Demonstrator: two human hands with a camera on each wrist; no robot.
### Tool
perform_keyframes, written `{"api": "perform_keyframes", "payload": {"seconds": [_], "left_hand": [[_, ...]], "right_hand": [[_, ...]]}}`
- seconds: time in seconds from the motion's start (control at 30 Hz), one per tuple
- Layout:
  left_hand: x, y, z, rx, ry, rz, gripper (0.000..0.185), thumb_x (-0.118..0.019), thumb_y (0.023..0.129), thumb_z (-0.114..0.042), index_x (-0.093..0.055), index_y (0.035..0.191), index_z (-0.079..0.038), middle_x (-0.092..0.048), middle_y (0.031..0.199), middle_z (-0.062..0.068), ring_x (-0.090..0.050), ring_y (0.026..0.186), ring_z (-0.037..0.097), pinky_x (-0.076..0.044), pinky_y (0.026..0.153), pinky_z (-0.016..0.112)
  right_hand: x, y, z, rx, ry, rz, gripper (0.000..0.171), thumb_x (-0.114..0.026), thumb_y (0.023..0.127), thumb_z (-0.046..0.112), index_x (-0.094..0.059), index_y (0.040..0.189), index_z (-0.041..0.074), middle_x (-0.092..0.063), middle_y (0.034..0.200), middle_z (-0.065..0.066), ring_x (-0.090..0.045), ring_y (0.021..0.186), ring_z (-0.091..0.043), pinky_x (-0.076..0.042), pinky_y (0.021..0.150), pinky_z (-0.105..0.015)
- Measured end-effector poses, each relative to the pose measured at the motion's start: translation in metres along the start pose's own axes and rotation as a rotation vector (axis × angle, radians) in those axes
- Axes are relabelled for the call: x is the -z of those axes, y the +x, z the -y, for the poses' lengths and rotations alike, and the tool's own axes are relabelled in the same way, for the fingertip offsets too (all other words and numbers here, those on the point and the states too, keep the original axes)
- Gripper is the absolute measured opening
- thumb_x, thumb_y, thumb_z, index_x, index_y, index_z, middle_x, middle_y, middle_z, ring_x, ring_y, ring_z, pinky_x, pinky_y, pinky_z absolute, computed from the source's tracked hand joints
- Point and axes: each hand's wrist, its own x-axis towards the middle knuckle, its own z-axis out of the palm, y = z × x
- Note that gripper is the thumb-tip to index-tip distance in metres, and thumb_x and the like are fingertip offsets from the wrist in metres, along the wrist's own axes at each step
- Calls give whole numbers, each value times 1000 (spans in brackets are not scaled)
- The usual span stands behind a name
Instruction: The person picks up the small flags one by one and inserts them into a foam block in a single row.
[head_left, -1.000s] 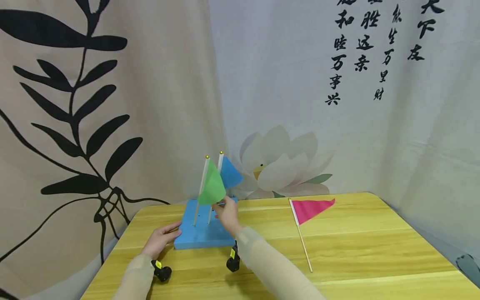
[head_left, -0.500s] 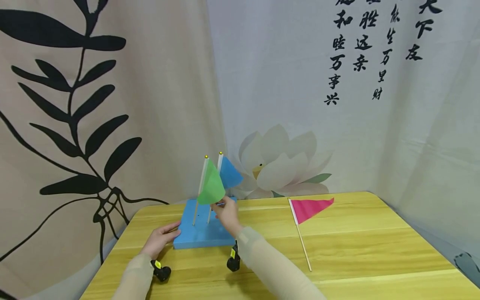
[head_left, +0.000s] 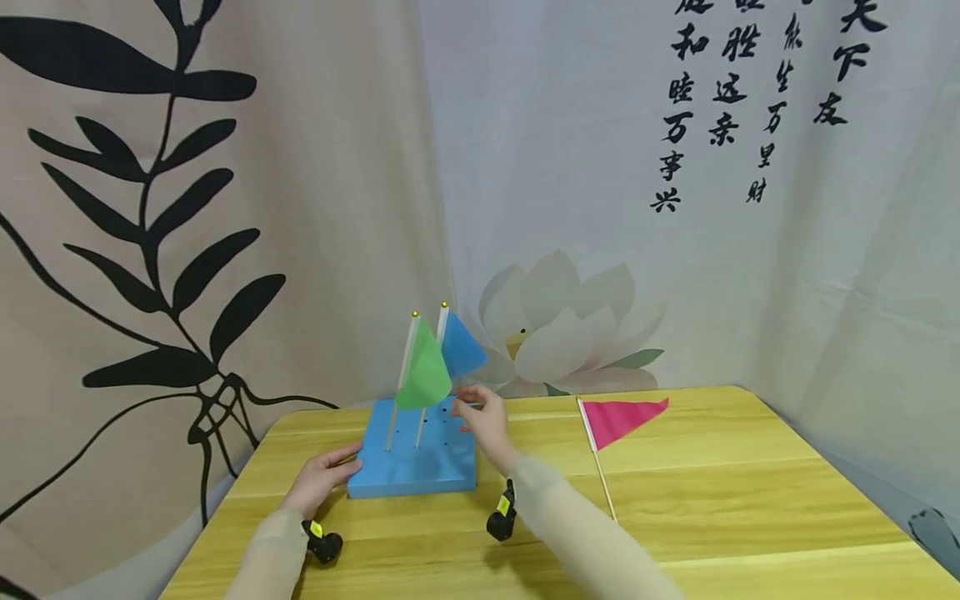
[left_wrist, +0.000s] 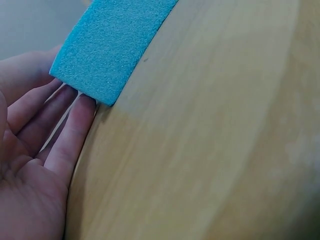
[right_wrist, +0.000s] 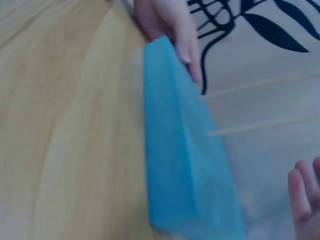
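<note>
A staged indoor recording corner, not a lived-in room: a small yellow wooden bench stands hemmed in by hanging printed cloths, one with black leaves, the other with a lotus and Chinese calligraphy, hiding whatever lies behind.

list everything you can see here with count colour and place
foam block: 1, blue, on the table's left part
green flag: 1, green, upright in the block
blue flag: 1, blue, upright in the block, behind the green one
pink flag: 1, pink, lying flat on the table, right of the block
table: 1, yellow wood
curtain: beige and grey, leaf, lotus and script prints, behind the table
left hand: 1, fingers straight against the block's left edge
right hand: 1, open, above the block's right side, holding nothing
</note>
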Motion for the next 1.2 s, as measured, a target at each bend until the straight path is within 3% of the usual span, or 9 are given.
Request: {"api": "perform_keyframes", "payload": {"seconds": [0.2,0.33,0.6,0.83,1.0,1.2], "left_hand": [[-3,1,0,-9,3,5,58,-62,97,-27,-43,146,-3,-38,149,19,-45,130,37,-38,107,50],[-3,3,2,-6,0,4,58,-63,96,-27,-45,146,-5,-39,149,17,-45,130,36,-40,106,48],[-2,7,4,16,-7,5,60,-65,95,-30,-45,145,-4,-40,149,18,-46,129,36,-43,104,45],[-1,4,-1,24,11,8,59,-62,97,-28,-43,146,-3,-37,150,19,-47,128,35,-44,104,45],[-1,4,-2,29,1,2,59,-62,97,-28,-43,146,-2,-37,149,21,-47,128,36,-44,103,44],[-1,4,-3,33,6,2,59,-62,97,-28,-43,146,-1,-37,149,21,-46,129,36,-44,103,44]], "right_hand": [[52,-15,26,-46,5,3,20,-61,93,3,-62,111,-6,-64,108,-28,-65,92,-43,-58,70,-55],[89,-19,16,-91,1,1,21,-63,94,8,-63,113,-1,-63,110,-27,-68,91,-35,-59,68,-46],[152,-28,10,-156,-26,-144,20,-64,94,10,-64,112,1,-67,102,-19,-70,83,-25,-60,64,-36],[193,-36,11,-203,-99,-196,29,-65,94,11,-62,113,-9,-70,90,-9,-70,77,-27,-60,63,-39],[218,-43,8,-290,-161,-155,31,-68,92,17,-64,110,-8,-69,96,-14,-68,86,-37,-60,67,-40],[235,-53,4,-423,-223,-100,32,-69,90,21,-65,108,-5,-69,97,-16,-70,80,-28,-58,63,-32]]}}
